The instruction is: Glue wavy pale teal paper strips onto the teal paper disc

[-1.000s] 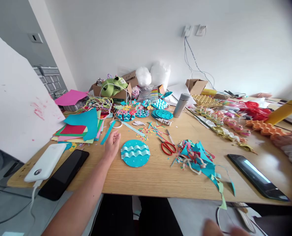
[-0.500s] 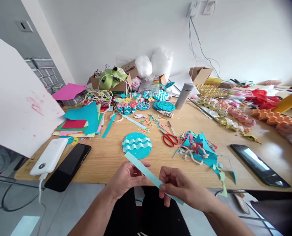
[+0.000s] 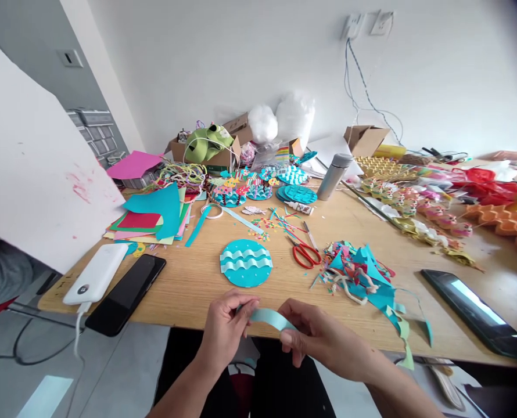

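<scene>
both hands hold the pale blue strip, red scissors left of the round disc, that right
Not quite: in the head view the red scissors lie right of the round blue disc. The left hand and right hand do hold the pale blue strip.

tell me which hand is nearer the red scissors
Right. The right hand is on the near side of the red scissors; the left hand is also on that side, but farther to the left.

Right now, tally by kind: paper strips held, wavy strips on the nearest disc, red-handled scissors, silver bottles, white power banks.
Held paper strip: 1
Wavy strips on the nearest disc: 2
Red-handled scissors: 1
Silver bottle: 1
White power bank: 1
Total: 6
</scene>
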Available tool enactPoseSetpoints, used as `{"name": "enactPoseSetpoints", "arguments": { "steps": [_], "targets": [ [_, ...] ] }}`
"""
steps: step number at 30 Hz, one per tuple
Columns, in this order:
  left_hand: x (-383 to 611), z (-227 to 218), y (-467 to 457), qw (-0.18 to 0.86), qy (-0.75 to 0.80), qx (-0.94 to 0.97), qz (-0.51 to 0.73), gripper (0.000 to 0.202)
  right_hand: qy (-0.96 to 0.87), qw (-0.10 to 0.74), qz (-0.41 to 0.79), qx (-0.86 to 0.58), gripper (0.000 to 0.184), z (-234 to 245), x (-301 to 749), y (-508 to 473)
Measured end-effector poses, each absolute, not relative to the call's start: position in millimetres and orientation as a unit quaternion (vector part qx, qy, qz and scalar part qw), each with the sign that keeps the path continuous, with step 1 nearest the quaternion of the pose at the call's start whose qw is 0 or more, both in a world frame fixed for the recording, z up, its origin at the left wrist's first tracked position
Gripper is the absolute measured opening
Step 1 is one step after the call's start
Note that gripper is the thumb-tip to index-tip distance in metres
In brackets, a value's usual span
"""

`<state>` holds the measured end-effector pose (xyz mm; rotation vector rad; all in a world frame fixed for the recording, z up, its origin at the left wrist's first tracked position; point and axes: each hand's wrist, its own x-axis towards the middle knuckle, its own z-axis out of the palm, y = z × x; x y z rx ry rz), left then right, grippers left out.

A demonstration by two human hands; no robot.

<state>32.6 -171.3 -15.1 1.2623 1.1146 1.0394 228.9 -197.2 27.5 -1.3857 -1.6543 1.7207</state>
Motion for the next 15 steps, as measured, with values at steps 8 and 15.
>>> {"name": "enactPoseSetpoints", "arguments": {
  "steps": [8, 15],
  "targets": [
    [21.3, -18.3, -164.0, 0.469, 0.497, 0.552, 0.478, 0.027, -0.652, 0.108, 0.509, -0.551, 0.029, 38.9, 239.3, -180.1],
    [18.9, -21.7, -165.0, 0.427, 0.484, 0.579, 0.498, 0.03, -0.716, 0.036, 0.474, -0.511, 0.033, 50.9, 240.8, -158.5]
  ]
}}
